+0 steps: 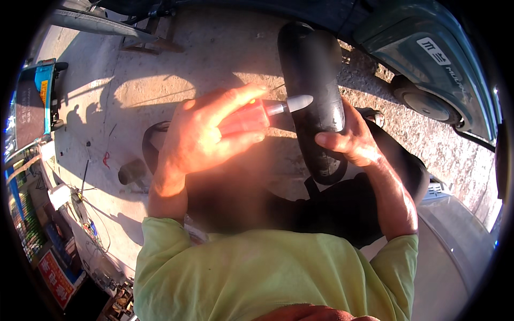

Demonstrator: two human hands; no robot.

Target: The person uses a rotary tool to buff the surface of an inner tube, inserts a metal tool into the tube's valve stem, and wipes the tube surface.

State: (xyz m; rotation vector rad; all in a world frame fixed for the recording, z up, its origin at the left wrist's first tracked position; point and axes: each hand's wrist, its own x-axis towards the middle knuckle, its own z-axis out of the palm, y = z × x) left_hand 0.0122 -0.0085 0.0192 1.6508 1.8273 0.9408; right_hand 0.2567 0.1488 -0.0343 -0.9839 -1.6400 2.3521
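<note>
- Step in hand (judged): pointed, grey-white conical tip (300, 102) presented to a long, round-ended black rubber piece (306, 69), perhaps a tyre seen edge-on. Tip overlaps the rubber in view; contact cannot be told.
- Left hand (206, 128): narrow grip, wrapped around a red, block-like tool body (245, 119); short silver metal shank (275, 109) runs from it to the tip.
- Right hand (354, 136): closed on the right-hand edge of the rubber piece, thumb across the near face, other fingers mostly hidden.
- Location: rubber piece ahead of the person, right of centre, lower end just beside the black trousers (348, 211).
- Next move (judged): calls for firm bracing by the right hand and a controlled tip angle; curved rubber could let the tip skid.
- Containers: dark, stubby, can-like cylinder (131, 172) on the grey concrete floor (225, 45), left of the left forearm; contents not visible. Whether the red body is hollow or filled: cannot tell.
</note>
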